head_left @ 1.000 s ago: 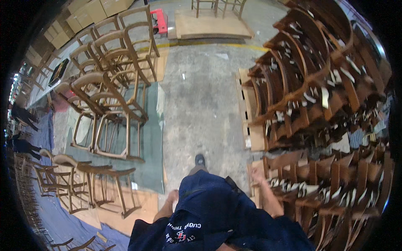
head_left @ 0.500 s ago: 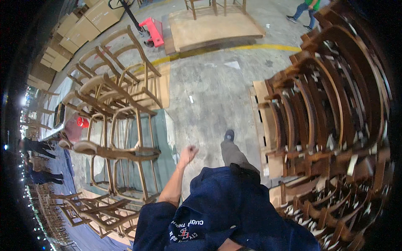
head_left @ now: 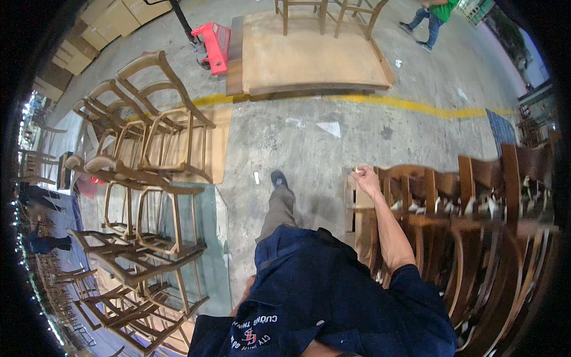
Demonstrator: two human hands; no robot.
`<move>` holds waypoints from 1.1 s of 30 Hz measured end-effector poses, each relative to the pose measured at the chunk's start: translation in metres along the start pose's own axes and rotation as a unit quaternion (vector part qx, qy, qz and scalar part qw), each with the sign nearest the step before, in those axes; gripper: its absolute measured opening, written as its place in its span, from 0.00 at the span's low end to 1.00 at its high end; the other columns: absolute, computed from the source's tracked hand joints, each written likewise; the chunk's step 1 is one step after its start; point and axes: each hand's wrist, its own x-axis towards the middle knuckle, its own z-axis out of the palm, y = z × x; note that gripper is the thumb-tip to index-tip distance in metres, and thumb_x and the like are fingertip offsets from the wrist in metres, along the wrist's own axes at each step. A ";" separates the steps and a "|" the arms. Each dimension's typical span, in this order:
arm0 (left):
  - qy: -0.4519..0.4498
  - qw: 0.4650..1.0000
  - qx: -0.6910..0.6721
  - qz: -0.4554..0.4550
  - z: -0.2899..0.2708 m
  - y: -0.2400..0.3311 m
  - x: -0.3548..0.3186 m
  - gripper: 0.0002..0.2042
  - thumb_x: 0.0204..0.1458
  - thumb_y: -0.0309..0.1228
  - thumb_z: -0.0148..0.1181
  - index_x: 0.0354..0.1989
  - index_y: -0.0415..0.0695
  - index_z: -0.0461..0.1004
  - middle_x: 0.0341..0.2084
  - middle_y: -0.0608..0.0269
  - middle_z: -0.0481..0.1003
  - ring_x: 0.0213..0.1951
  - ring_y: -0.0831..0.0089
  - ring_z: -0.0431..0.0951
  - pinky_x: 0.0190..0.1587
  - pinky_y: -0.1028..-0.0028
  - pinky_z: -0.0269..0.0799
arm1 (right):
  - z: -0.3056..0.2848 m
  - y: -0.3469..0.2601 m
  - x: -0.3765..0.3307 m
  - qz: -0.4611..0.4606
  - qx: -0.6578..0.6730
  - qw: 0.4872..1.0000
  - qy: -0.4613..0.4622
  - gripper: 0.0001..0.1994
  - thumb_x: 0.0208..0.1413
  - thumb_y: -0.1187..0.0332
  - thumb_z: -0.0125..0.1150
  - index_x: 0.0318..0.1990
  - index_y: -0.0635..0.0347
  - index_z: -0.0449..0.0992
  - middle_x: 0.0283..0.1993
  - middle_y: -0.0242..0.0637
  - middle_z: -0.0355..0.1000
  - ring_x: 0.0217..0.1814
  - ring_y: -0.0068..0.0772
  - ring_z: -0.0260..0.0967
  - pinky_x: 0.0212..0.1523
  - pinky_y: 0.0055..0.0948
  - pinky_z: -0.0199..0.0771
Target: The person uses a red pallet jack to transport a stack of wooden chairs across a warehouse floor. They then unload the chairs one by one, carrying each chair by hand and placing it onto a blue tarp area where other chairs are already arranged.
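Observation:
My right hand (head_left: 367, 181) is stretched out ahead, over the near-left edge of the stacked dark brown chair parts (head_left: 416, 178). Its fingers are curled together. A tiny pale spot shows at the fingertips, too small to name. Of my left arm only a strip of skin (head_left: 244, 294) appears beside my dark blue shirt, and the hand itself is hidden. On my left stand several unpainted wooden chair frames (head_left: 160, 184), apart from both hands.
A red pallet jack (head_left: 215, 49) stands ahead, beside a low board-covered platform (head_left: 315, 53) bearing wooden chairs. A yellow line (head_left: 416, 108) crosses the concrete floor. A person in green (head_left: 437, 18) walks at far right. Cardboard boxes (head_left: 107, 24) are stacked far left.
I have stepped forward, and my view has turned to the right. My right hand has come into view beside the dark chair parts. My left hand has swung back out of sight.

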 end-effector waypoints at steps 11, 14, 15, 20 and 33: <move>0.093 0.949 0.234 0.189 -0.299 0.271 0.431 0.18 0.58 0.44 0.48 0.29 0.43 0.77 0.28 0.50 0.78 0.36 0.51 0.79 0.37 0.56 0.74 | 0.068 0.109 0.171 0.093 0.085 0.984 -0.123 0.16 0.59 0.56 0.53 0.40 0.58 0.78 0.34 0.35 0.76 0.38 0.34 0.74 0.37 0.36 0.73; 0.187 0.977 0.004 0.103 -0.439 0.400 0.526 0.18 0.52 0.45 0.54 0.40 0.43 0.80 0.28 0.51 0.80 0.31 0.61 0.80 0.36 0.63 0.73 | 0.064 0.094 0.190 0.227 0.025 0.963 -0.146 0.17 0.56 0.54 0.54 0.39 0.57 0.79 0.35 0.39 0.76 0.39 0.39 0.74 0.38 0.38 0.73; 0.158 0.987 0.004 0.011 -0.484 0.443 0.551 0.22 0.52 0.47 0.58 0.44 0.39 0.78 0.38 0.46 0.79 0.43 0.56 0.79 0.46 0.63 0.72 | 0.061 0.079 0.209 0.236 -0.003 0.957 -0.167 0.17 0.54 0.53 0.55 0.39 0.57 0.79 0.35 0.40 0.76 0.40 0.40 0.74 0.38 0.38 0.73; 0.282 0.919 -0.208 0.180 -0.611 0.586 0.615 0.25 0.52 0.45 0.62 0.48 0.34 0.75 0.34 0.50 0.79 0.40 0.62 0.78 0.46 0.66 0.71 | 0.032 -0.006 0.369 0.034 -0.315 0.880 -0.355 0.19 0.49 0.51 0.58 0.38 0.56 0.80 0.36 0.48 0.77 0.42 0.48 0.74 0.40 0.42 0.72; 0.176 0.964 -0.062 -0.188 -0.356 0.562 0.570 0.20 0.57 0.48 0.52 0.39 0.42 0.79 0.28 0.50 0.79 0.34 0.54 0.79 0.40 0.56 0.73 | -0.156 -0.584 1.103 -0.350 -0.189 0.916 0.058 0.30 0.48 0.58 0.64 0.59 0.60 0.68 0.53 0.51 0.71 0.57 0.51 0.67 0.57 0.45 0.67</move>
